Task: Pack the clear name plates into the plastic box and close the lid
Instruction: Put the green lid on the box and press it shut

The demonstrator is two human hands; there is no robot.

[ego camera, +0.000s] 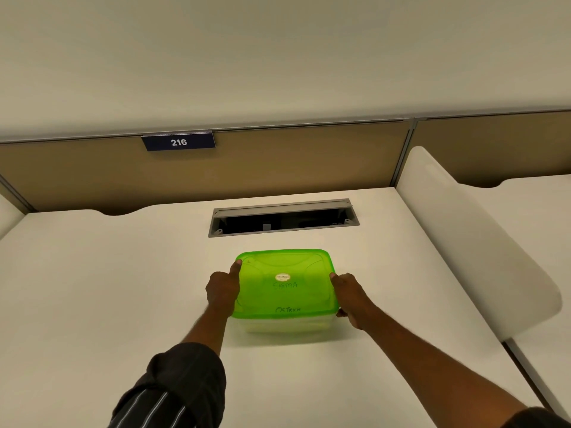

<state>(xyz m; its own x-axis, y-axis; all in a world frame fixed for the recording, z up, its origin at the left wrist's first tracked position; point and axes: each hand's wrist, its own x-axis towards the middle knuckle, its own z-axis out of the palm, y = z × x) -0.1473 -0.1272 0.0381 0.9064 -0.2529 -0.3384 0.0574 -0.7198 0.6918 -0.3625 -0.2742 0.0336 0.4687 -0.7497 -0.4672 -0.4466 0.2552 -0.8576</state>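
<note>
A clear plastic box [284, 325] stands in the middle of the white desk with its bright green lid [284, 285] lying flat on top. The lid bears a round sticker and handwritten words. My left hand [223, 290] holds the box's left side, thumb up on the lid's left edge. On the box's right side my right hand [350, 296] grips, thumb on the lid rim and fingers under the near right corner. No clear name plates show; the box's inside is hidden behind the lid and cloudy wall.
The white desk [108, 288] spreads around the box. Behind the box is an open cable slot [282, 218] with a grey frame. A tan partition [278, 162] with a "216" sign [178, 142] closes the back. A white divider [469, 242] rises on the right.
</note>
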